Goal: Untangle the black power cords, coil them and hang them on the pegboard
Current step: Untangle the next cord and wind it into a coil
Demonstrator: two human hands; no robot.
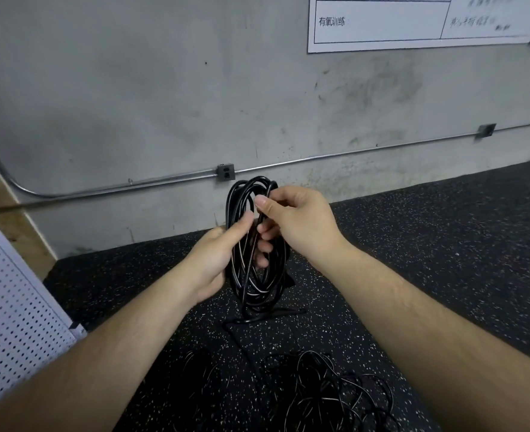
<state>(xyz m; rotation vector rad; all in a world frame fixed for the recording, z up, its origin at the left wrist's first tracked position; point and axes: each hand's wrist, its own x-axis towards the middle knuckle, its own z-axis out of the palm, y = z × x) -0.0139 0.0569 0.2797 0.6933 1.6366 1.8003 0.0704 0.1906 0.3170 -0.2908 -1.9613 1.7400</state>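
**Surroundings and free room.**
- Speckled black floor mat (pixel 444 229): beneath and on every side of the hands, broadest to their right.
- Grey wall (pixel 132 88): beyond the hands, meeting the mat's far edge just behind the coil.
- Metal conduit (pixel 351 155): ran along the wall, above and behind the hands.
- Outlet box (pixel 225 172): stood on the conduit directly behind the coil's top.
- Second box (pixel 485 131): far to the right.
- Printed chart (pixel 413 23): high on the wall, up and right.
- White pegboard (pixel 11 307): well to the left of the left forearm, its corner resting on the mat; no cord hung on the visible part.
- Wooden strip (pixel 14 222): behind the pegboard.

**Task items.**
- Coiled cord (pixel 241 275): black, in several upright oval loops, held off the mat between both hands.
- Loose tail (pixel 266 316): trailed from the coil's bottom onto the mat just below the hands.
- Tangled cords (pixel 319 397): lay on the mat nearer the person, under the right forearm.
- Smaller dark heap (pixel 195 369): to the left of the tangled cords.

**Grip.**
- Left hand (pixel 217 260): curled round the coil's left side, thumb laid up across the front of the loops.
- Right hand (pixel 294 219): narrow pinch, thumb and forefinger closed on a single strand near the coil's top right.
- Fingertips showed through the coil's middle; whose hand each belonged to could not be told.
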